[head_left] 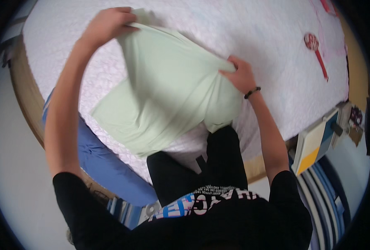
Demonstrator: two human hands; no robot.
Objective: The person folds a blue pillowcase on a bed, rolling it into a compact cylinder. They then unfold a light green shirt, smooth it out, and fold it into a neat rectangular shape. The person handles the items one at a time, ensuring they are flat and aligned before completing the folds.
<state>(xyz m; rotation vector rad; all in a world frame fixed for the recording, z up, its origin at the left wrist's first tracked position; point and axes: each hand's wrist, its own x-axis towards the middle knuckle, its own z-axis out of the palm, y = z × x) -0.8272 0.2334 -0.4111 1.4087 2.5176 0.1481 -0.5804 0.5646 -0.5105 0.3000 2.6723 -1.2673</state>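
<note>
A pale green piece of clothing (172, 79), which looks like a T-shirt, is stretched between my two hands above the bed. At the far left, my left hand (112, 24) is closed on one end of its upper edge. My right hand (241, 75), with a dark bead bracelet (252, 92) at the wrist, pinches the same edge farther right and nearer to me. The cloth sags in folds between them, and its lower part spreads over the bedding toward my knees. Part of the cloth beyond my left hand is blurred.
A pale pink quilted cover (276, 37) lies on the bed. A red-handled paddle-like thing (317, 56) rests at the far right. Blue folded fabric (110, 166) runs along the bed's left near edge. A white, yellow and blue cabinet (314, 143) stands at right.
</note>
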